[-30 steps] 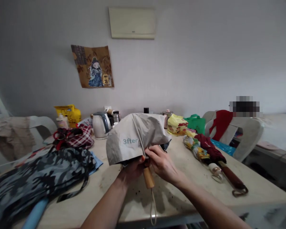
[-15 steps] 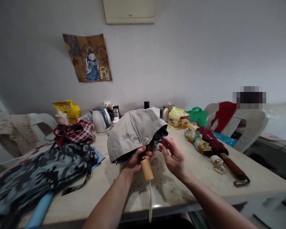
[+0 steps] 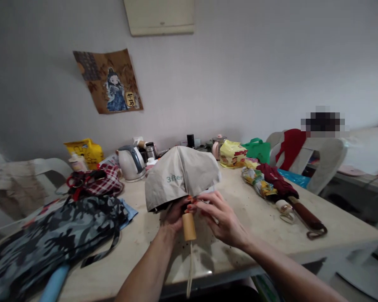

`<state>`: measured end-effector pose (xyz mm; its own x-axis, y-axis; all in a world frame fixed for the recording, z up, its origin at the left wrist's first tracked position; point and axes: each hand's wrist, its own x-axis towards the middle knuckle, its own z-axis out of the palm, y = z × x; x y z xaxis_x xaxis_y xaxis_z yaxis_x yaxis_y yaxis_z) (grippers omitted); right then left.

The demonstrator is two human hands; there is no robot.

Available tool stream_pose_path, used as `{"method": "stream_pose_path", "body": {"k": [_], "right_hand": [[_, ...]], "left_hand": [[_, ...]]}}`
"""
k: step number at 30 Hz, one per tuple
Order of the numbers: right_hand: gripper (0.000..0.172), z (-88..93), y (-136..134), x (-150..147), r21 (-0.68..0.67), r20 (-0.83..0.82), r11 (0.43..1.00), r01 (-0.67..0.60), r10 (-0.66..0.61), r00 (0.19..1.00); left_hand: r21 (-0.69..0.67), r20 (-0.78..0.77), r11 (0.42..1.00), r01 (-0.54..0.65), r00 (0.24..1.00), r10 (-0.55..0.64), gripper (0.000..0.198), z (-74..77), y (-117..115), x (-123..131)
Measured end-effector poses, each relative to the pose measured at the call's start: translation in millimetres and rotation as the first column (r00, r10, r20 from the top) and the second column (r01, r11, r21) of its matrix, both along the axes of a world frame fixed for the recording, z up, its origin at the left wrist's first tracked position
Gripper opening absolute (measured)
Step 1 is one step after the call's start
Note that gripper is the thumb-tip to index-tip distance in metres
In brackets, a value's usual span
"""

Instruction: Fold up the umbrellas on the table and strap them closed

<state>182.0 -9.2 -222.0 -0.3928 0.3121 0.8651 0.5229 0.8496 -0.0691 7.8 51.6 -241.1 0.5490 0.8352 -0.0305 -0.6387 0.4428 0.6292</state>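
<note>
Above the table (image 3: 138, 235), the grey umbrella (image 3: 197, 174) is partly folded. The left hand (image 3: 173, 218) is curled around its gathered underside; the right hand (image 3: 220, 216), apart half a second ago, now has bent fingertips there, so both work together. Whether these pinch anything, I cannot tell. Below stands the wooden handle (image 3: 189, 227).

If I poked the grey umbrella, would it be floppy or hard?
The grey umbrella would probably squash, since it bulges in loose folds. Its handle is likely stiff, looking like solid wood. Its cord would probably swing, dangling freely.
</note>
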Motion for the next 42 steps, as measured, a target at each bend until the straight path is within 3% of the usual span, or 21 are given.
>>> {"method": "stream_pose_path", "body": {"k": [2,4,7,10,12,15,17,20,23,25,27,28,30,32,34,36,38,42], "right_hand": [[0.036,-5.8,-3.3,9.3,0.008,-0.229,0.999,0.048,-0.044,0.972],[0.035,-9.8,1.7,20.1,-0.059,-0.419,0.982,0.179,-0.187,0.888],[0.046,-8.3,19.2,32.1,-0.215,-0.532,0.949,0.230,-0.311,0.788],[0.074,1.6,34.1,32.3,-0.332,-0.577,0.941,0.065,-0.257,0.775],[0.081,11.4,37.3,27.8,-0.417,-0.626,0.902,-0.115,-0.194,0.755],[0.052,28.2,30.6,23.9,-0.396,-0.749,0.840,-0.370,-0.063,0.659],[0.031,37.6,21.7,27.0,-0.310,-0.824,0.839,-0.447,-0.002,0.567],[0.025,42.2,12.7,37.4,-0.239,-0.874,0.820,-0.520,0.051,0.483],[0.032,35.2,14.1,44.7,-0.262,-0.826,0.750,-0.607,0.151,0.543],[0.051,29.4,15.2,44.5,-0.326,-0.690,0.776,-0.540,0.195,0.697],[0.068,26.9,11.4,39.9,-0.306,-0.502,0.913,-0.270,0.086,0.860],[0.072,27.1,7.3,36.0,-0.231,-0.440,0.970,-0.079,-0.031,0.898],[0.070,29.3,-3.3,25.6,-0.054,-0.420,0.966,0.254,-0.253,0.872],[0.065,31.1,-11.6,12.9,0.054,-0.425,0.916,0.397,-0.338,0.840],[0.054,31.0,-12.5,1.2,0.089,-0.365,0.912,0.401,-0.345,0.865],[0.030,30.0,-5.5,-5.2,0.112,-0.340,0.927,0.359,-0.304,0.890],[0.016,29.7,4.5,-3.9,0.158,-0.412,0.939,0.305,-0.218,0.885],[0.028,29.7,9.5,11.9,0.306,-0.559,0.905,0.295,-0.080,0.826]], "left_hand": [[-0.021,0.098,1.000,0.004,0.995,-0.002,0.026,-0.7,-1.1,-6.7],[-0.040,0.205,0.999,0.004,0.979,0.004,0.035,-3.3,-2.5,-13.4],[-0.041,0.239,0.999,0.017,0.971,-0.007,0.045,-10.2,-3.8,-20.7],[-0.003,0.206,0.996,0.085,0.975,-0.082,0.053,-17.6,-2.5,-24.5],[0.007,0.197,0.993,0.121,0.973,-0.120,0.055,-20.3,-1.6,-24.8],[-0.024,0.198,0.994,0.109,0.975,-0.102,0.050,-18.6,-3.4,-21.3],[-0.055,0.200,0.997,0.062,0.979,-0.050,0.044,-14.2,-6.2,-17.2],[-0.073,0.190,0.997,-0.018,0.981,0.031,0.037,-7.1,-8.4,-12.7],[-0.011,0.151,0.999,-0.036,0.988,0.037,0.035,-4.1,-6.6,-13.3],[0.040,0.099,0.999,0.002,0.995,-0.006,0.034,-4.4,-4.7,-15.1],[0.079,0.058,0.996,0.033,0.998,-0.038,0.035,-5.4,-3.4,-16.1],[0.091,0.043,0.995,0.041,0.998,-0.045,0.036,-5.9,-3.0,-16.1],[0.111,0.015,0.993,0.044,0.999,-0.046,0.040,-7.2,-2.4,-15.0],[0.130,-0.037,0.990,0.056,0.998,-0.051,0.045,-8.8,-1.4,-12.6],[0.149,-0.084,0.987,0.067,0.995,-0.055,0.047,-10.8,-0.2,-9.2],[0.165,-0.102,0.984,0.067,0.994,-0.050,0.048,-12.1,0.6,-5.5],[0.182,-0.109,0.981,0.068,0.993,-0.048,0.049,-11.8,0.5,-2.4],[0.207,-0.090,0.978,0.013,0.996,0.006,0.050,-6.1,-1.0,-1.1]]}}
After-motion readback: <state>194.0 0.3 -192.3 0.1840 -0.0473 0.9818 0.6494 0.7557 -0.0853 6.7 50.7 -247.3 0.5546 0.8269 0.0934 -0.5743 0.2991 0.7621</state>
